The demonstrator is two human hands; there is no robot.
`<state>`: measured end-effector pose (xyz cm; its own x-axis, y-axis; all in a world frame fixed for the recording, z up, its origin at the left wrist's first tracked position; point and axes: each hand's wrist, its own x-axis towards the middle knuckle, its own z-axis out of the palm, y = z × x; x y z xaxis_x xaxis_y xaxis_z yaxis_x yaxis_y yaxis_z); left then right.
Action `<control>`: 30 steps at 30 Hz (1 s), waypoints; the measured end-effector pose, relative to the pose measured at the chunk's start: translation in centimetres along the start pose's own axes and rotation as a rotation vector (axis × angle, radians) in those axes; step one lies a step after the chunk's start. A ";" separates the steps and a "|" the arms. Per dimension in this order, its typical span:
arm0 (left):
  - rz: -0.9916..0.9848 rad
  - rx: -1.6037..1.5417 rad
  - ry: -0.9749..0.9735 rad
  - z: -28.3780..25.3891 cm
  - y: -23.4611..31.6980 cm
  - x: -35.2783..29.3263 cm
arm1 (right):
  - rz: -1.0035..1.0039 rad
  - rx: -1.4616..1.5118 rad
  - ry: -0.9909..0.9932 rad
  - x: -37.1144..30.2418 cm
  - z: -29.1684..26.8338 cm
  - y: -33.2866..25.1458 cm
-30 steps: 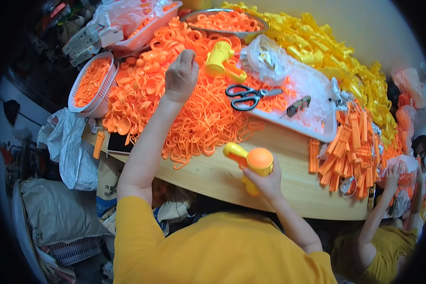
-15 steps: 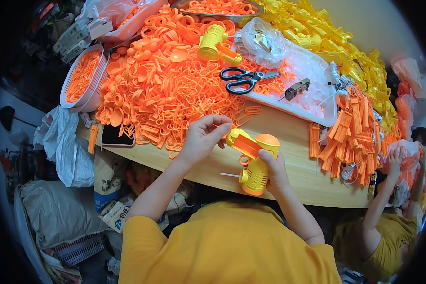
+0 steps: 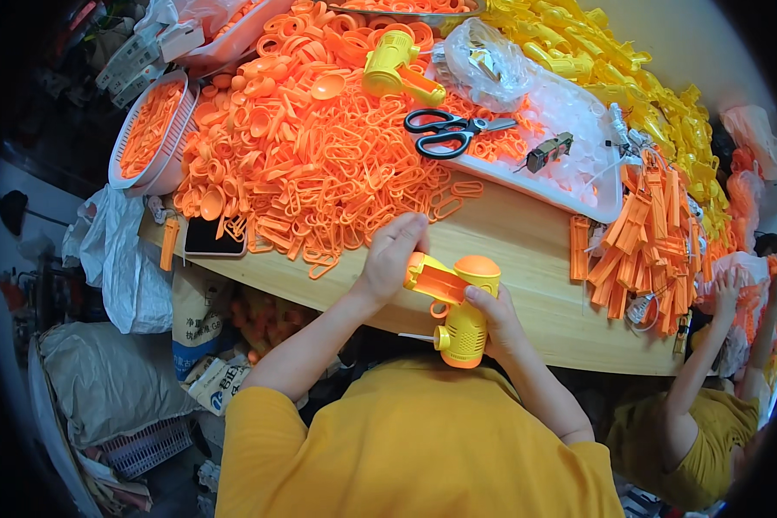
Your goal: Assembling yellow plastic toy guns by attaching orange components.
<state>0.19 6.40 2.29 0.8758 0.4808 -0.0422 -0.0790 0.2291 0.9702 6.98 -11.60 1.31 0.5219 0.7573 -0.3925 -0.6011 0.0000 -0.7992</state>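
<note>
Just over the table's front edge, my right hand point(image 3: 503, 321) grips a yellow and orange toy shaped like a hair dryer point(image 3: 466, 332). Its thumb lies across the joint of the handle, and a thin white rod juts from the toy's yellow knob. The handle point(image 3: 438, 280) points left, its orange inside showing like an open trough. At the handle's end is my left hand point(image 3: 394, 257), fingers curled closed against it; what they hold, if anything, is hidden. A similar toy body point(image 3: 391, 65) lies on the heap of orange parts point(image 3: 311, 164).
Black-handled scissors point(image 3: 449, 134) rest beside a white tray point(image 3: 535, 194) of translucent pieces. Orange strips point(image 3: 643, 242) with wires pile up at right, yellow shells point(image 3: 656, 108) behind. A white basket point(image 3: 160, 129) and phone point(image 3: 211, 237) are at left. A co-worker's arm point(image 3: 699, 363) reaches in at far right.
My left hand has come down onto the handle's end, its fingers curling tighter. The toy has shifted slightly left and toward me in my right hand. The view has shifted a little.
</note>
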 end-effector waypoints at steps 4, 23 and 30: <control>-0.053 -0.066 -0.251 -0.2 -0.2 -0.5 | 0.129 0.090 -0.070 -0.4 -0.3 -0.5; 0.220 1.171 0.440 -12.8 3.0 -4.8 | 0.086 0.102 -0.064 -0.2 0.1 -1.1; 0.336 1.418 0.508 -13.9 0.5 -5.1 | 0.175 0.220 -0.069 0.5 -0.4 0.5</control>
<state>-10.96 15.83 -0.28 0.6391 0.6389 0.4282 0.5270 -0.7693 0.3613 7.19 -11.50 0.55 0.3606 0.8012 -0.4776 -0.7989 0.0011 -0.6014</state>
